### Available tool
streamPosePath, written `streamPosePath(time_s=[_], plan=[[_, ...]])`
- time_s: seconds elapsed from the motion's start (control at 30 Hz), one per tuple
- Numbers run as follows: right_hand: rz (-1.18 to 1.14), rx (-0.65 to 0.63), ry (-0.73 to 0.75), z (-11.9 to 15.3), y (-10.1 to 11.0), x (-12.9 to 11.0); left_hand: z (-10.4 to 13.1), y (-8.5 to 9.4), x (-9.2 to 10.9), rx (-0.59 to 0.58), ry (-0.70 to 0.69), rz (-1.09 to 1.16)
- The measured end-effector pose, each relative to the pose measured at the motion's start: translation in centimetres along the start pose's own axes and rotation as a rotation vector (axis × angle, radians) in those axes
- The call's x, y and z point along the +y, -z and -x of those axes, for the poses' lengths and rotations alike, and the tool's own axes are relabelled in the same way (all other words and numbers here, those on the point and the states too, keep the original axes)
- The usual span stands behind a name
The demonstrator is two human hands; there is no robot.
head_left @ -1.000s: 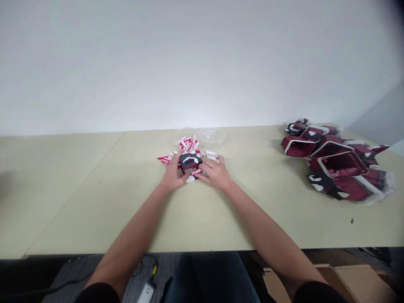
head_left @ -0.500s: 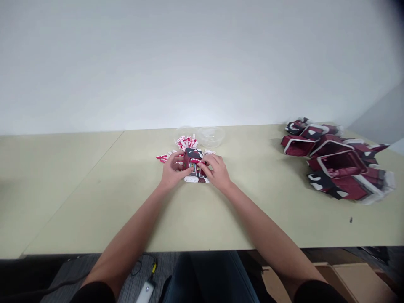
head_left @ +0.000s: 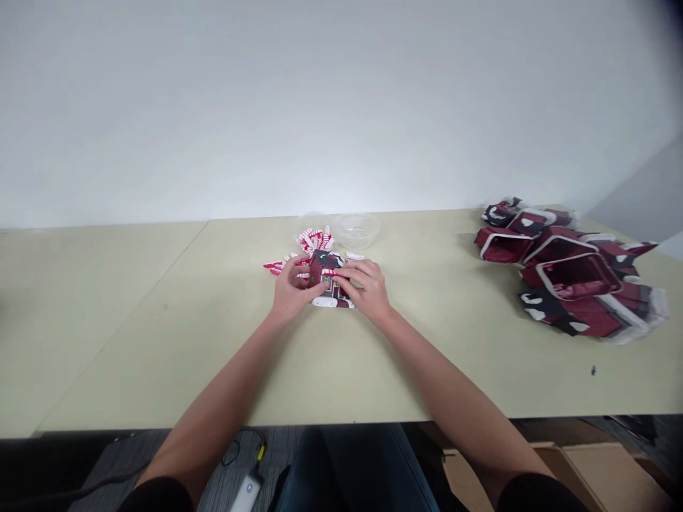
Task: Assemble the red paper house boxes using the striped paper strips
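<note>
In the middle of the table stands a small dark red fabric house [head_left: 316,272] with a black roof, little windows and a white base. My left hand [head_left: 289,288] grips its left side, thumb across the front. My right hand [head_left: 368,290] is closed at the right front, its fingertips pinching a small red-and-white striped piece [head_left: 328,272] against the house front, below the roof edge. Behind the house lies a heap of similar red-and-white striped pieces [head_left: 316,240], partly hidden by the house and my left hand.
Two clear round plastic dishes [head_left: 358,229] sit at the back near the wall. Several dark red fabric houses [head_left: 579,276] lie piled on the right, some with open undersides facing me. A small dark bit [head_left: 593,370] lies near the right front edge. Cardboard boxes [head_left: 613,473] are below the table.
The striped piece has shifted slightly at the house front as my right fingers moved a little along it. My left hand keeps its hold, nearly still.
</note>
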State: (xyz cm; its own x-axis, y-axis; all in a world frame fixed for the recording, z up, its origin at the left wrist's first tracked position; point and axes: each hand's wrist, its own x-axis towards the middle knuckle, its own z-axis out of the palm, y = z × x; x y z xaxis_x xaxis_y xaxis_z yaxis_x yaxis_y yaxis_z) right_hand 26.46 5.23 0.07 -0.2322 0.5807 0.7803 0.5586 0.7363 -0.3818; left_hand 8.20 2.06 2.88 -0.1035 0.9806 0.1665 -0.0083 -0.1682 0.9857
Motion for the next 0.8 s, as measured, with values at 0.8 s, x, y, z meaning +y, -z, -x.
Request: streamPosePath(time_s=[0.8], plan=[[-0.900,-0.158,-0.657,0.3,-1.4,-0.6,-0.1,0.5,0.1,-0.068,0.023,0.154]])
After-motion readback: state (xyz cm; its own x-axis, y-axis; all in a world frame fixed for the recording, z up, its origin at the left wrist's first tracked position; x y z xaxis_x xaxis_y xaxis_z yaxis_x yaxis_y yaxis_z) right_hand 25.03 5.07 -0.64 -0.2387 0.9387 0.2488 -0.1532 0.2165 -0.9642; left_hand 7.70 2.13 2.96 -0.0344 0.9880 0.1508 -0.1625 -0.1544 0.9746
